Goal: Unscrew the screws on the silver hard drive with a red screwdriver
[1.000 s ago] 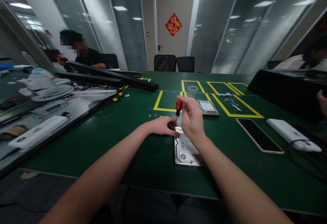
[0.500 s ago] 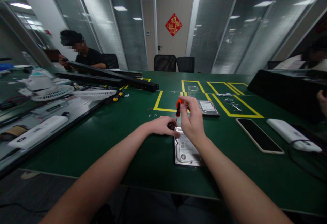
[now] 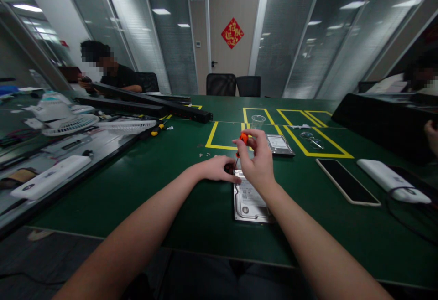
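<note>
A silver hard drive (image 3: 249, 197) lies flat on the green table in front of me, its label partly covered by my right forearm. My left hand (image 3: 219, 168) grips the drive's far left corner, thumb on the top face and fingers curled past the edge. Above that corner, my right hand (image 3: 256, 159) is closed on the orange and black handle of a screwdriver (image 3: 243, 138). The screwdriver's thin shaft points down to the corner, slightly tilted; its tip is hard to make out.
A second hard drive (image 3: 278, 144) lies beyond my right hand, near a clear cup (image 3: 258, 121). Small screws (image 3: 205, 155) are scattered left. Eyeglasses (image 3: 312, 140), a phone (image 3: 347, 181) and a white device (image 3: 393, 181) sit right. Fan parts (image 3: 68, 117) crowd the left; two people sit nearby.
My right fingers have shifted on the screwdriver handle, with the thumb and index finger spread further, and the handle leans slightly more to the right. My left hand stays on the drive.
</note>
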`<state>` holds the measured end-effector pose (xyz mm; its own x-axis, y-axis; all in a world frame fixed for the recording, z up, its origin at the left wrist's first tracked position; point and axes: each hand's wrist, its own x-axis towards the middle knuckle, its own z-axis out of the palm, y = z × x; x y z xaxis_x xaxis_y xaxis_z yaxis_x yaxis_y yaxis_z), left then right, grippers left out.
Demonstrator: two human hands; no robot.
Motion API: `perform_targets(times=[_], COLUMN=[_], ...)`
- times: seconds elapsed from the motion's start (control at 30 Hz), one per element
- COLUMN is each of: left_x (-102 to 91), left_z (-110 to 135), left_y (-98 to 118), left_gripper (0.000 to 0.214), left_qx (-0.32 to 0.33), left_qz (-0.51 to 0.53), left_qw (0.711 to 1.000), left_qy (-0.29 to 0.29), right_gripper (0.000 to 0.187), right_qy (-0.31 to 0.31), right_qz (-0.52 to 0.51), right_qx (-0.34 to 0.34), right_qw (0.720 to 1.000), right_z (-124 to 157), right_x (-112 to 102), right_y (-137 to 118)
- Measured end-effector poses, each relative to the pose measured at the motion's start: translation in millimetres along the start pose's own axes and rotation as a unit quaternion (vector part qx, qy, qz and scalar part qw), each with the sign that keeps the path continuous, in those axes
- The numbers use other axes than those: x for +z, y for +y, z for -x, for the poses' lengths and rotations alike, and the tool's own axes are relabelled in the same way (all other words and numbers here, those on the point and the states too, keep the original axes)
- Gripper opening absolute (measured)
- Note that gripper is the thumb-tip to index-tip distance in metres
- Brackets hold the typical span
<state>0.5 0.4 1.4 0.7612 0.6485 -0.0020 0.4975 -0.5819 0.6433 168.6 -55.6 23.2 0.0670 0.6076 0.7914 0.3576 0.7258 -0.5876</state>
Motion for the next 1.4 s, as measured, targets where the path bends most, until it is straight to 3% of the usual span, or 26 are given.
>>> perform_targets(times=[0.47,0.7,0.93,1.4], left_x=[0.1,0.2,0.4,0.7], left_z=[-0.2,-1.0,-1.1,-1.2], left_y=[1.1,0.9,0.7,-0.2], left_gripper=[0.060,0.057,0.058,0.058], left_qx=[0.001,0.006,0.004,0.004], left_qz=[0.011,-0.012,-0.010,-0.013], left_qw=[1.000,1.000,1.000,1.000], left_qy=[-0.003,-0.001,-0.002,0.000], right_gripper=[0.028,0.033,0.038,0.030], right_qy=[-0.009,-0.029,-0.031,-0.009], right_qz=[0.043,-0.010,-0.007,0.024], right_qx=[-0.041,-0.006,-0.018,-0.049], right_qw=[0.998,0.999,0.999,0.998], right_z=[-1.4,0.5,0.8,-1.5], right_x=[-2.3,-3.2,-3.6,-3.0], right_y=[-2.2,1.7,5.7,3.0])
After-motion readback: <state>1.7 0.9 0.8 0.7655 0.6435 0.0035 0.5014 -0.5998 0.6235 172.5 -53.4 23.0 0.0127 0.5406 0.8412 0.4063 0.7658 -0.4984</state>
